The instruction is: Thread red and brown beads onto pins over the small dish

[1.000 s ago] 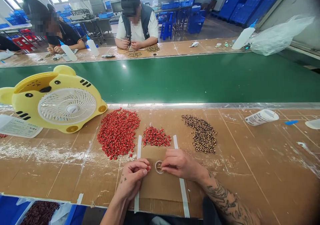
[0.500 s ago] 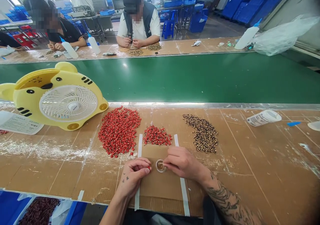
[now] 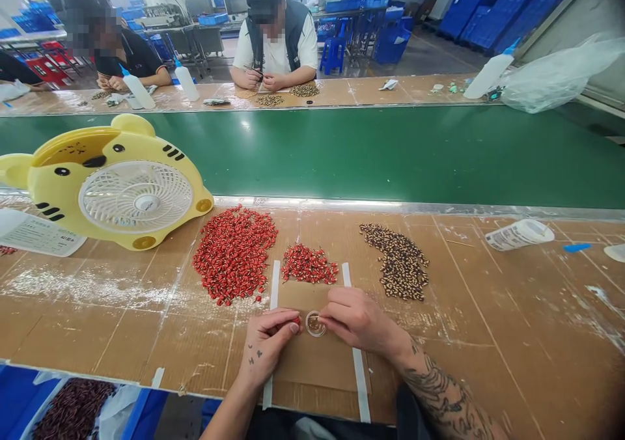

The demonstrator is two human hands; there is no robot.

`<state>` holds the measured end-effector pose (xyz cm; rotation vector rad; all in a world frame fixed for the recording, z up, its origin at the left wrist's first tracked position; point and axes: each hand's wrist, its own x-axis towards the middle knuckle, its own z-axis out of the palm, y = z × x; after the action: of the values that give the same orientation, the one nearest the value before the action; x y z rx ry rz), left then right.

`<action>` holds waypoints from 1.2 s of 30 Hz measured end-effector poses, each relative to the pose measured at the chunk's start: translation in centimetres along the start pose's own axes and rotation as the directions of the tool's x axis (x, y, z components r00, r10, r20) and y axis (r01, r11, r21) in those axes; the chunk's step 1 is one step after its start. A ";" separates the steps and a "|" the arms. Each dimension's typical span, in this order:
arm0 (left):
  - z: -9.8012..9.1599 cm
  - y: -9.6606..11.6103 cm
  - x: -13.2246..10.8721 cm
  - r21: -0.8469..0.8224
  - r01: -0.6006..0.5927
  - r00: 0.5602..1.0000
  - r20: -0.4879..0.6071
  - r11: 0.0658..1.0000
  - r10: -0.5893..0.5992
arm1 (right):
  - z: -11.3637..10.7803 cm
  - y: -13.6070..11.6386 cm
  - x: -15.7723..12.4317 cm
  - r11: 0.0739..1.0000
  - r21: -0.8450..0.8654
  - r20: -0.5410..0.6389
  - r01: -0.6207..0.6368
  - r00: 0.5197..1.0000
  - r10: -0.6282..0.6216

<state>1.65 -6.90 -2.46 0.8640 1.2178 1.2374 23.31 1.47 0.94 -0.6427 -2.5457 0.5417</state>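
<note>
A small red piece (image 3: 296, 321) is pinched between the thumb and fingertips of my left hand (image 3: 268, 342), mostly hidden by them. My right hand (image 3: 354, 316) is closed in a pinch on what looks like a thin pale stick, its tip at the rim of a small round clear dish (image 3: 315, 333). The dish rests on a cardboard pad (image 3: 317, 368) edged by two white tape strips. Just beyond the pad is a small heap of red pieces with dark parts (image 3: 308, 264). A larger heap of red pieces (image 3: 234, 251) lies left, and black-and-tan pieces (image 3: 398, 261) lie right.
A yellow animal-faced fan (image 3: 188, 179) stands at the left. A white tub (image 3: 520, 235) lies tipped at the right, near a blue scrap (image 3: 577, 247). Past the green belt (image 3: 371, 153), people work at another bench with squeeze bottles (image 3: 186, 83).
My left hand has shifted slightly right, nearer the dish, with the red piece still pinched. My right hand stays at the dish. The whole view has shifted a little.
</note>
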 end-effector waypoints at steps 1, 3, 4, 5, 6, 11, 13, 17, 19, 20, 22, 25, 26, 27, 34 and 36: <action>0.0 0.1 0.0 0.027 -0.019 1.000 0.008 0.999 0.018 | 0.0 0.0 0.0 1.000 0.005 0.006 0.001 1.000 -0.001; 0.2 0.4 0.0 0.047 -0.039 0.999 0.013 0.998 0.038 | 0.0 -0.1 0.0 1.000 0.026 0.030 0.009 1.000 -0.010; 0.2 0.5 0.0 0.050 -0.040 0.999 0.005 0.998 0.040 | 0.0 -0.1 0.1 1.000 0.028 0.033 0.007 0.999 -0.008; 0.3 0.5 0.0 0.057 -0.040 0.999 -0.008 0.998 0.040 | 0.0 -0.1 0.1 1.000 0.020 0.026 -0.001 1.000 0.000; 0.3 0.5 0.0 0.073 -0.041 0.999 -0.022 0.997 0.043 | 0.0 -0.1 0.1 1.000 0.006 0.012 -0.012 1.000 0.012; 0.2 0.7 -0.1 0.183 -0.108 0.992 -0.050 0.977 0.119 | -0.2 0.1 -0.1 0.997 0.081 0.038 -0.001 0.999 -0.002; 0.2 0.9 -0.2 0.206 -0.114 0.992 -0.035 0.972 0.124 | -0.7 0.1 -0.3 0.980 0.196 0.007 -0.021 1.000 0.020; 0.5 1.3 -0.2 0.226 -0.108 0.994 0.010 0.968 0.109 | -1.3 -0.1 -0.4 0.913 0.404 -0.155 -0.056 0.979 0.129; 0.6 1.4 -0.2 0.220 -0.105 0.995 0.021 0.970 0.102 | -1.3 -0.4 -0.3 0.889 0.456 -0.202 -0.044 0.968 0.151; 0.7 1.4 -0.2 0.217 -0.100 0.995 0.022 0.971 0.098 | -1.2 -0.6 -0.2 0.883 0.467 -0.215 -0.035 0.965 0.152; 0.7 1.4 -0.2 0.215 -0.087 0.996 0.019 0.973 0.085 | -1.0 -0.8 0.0 0.883 0.468 -0.232 -0.027 0.961 0.152; 0.8 1.4 -0.3 0.219 -0.073 0.997 0.015 0.973 0.072 | -0.8 -1.0 0.2 0.890 0.454 -0.241 -0.034 0.957 0.160; 0.8 1.4 -0.3 0.220 -0.070 0.998 0.016 0.973 0.069 | -0.7 -1.0 0.2 0.892 0.450 -0.241 -0.036 0.957 0.160; 0.9 1.5 -0.4 0.220 -0.068 0.998 0.019 0.973 0.066 | -0.7 -1.1 0.2 0.894 0.446 -0.240 -0.036 0.958 0.158; 0.9 1.4 -0.3 0.213 -0.050 0.999 0.022 0.976 0.046 | -0.7 -1.3 0.5 0.923 0.382 -0.229 -0.053 0.962 0.150; 0.9 1.3 -0.3 0.213 -0.049 0.999 0.018 0.976 0.047 | -0.6 -1.4 0.4 0.933 0.356 -0.232 -0.054 0.962 0.144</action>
<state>2.28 -6.82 -0.97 1.0622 1.3427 1.1511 22.80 0.76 2.21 -0.6646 -2.1153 0.8619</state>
